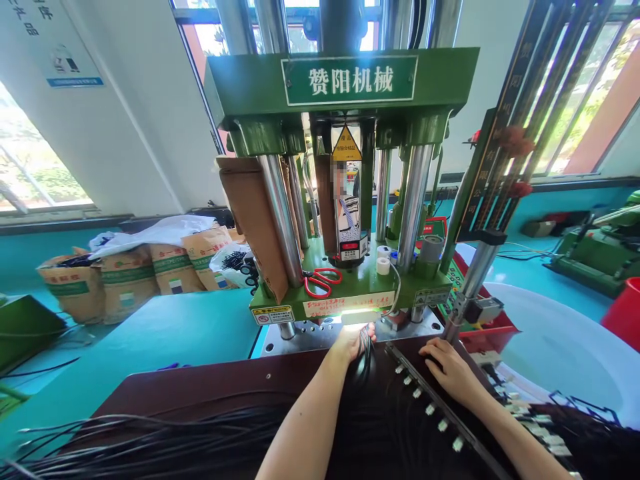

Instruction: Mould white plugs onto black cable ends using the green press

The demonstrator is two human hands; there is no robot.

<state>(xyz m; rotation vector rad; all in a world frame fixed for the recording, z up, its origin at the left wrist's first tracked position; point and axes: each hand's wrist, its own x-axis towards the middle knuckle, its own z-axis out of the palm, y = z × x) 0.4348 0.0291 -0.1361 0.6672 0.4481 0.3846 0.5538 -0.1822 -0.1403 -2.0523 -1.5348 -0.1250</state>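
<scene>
My left hand (351, 341) is closed around a bundle of thin black cables (367, 355), just in front of the lit gap at the base of a green press (280, 263). The cables hang down from my fingers onto the dark brown tabletop (225, 373). My right hand (447, 365) rests palm down near the table's right edge, its fingers bent and apart, with nothing visible in it. Between my forearms lies a long dark bar (443, 403), with several white and metallic connectors (430, 409) along its left side.
Red-handled snips (323, 281) lie on the press ledge near white rolls (383, 261). Long black cables (165, 433) cover the table's front left. More connector-ended cables (545, 427) lie at right beside a large pale round tub (560, 340). Paper sacks (127, 273) stand behind left.
</scene>
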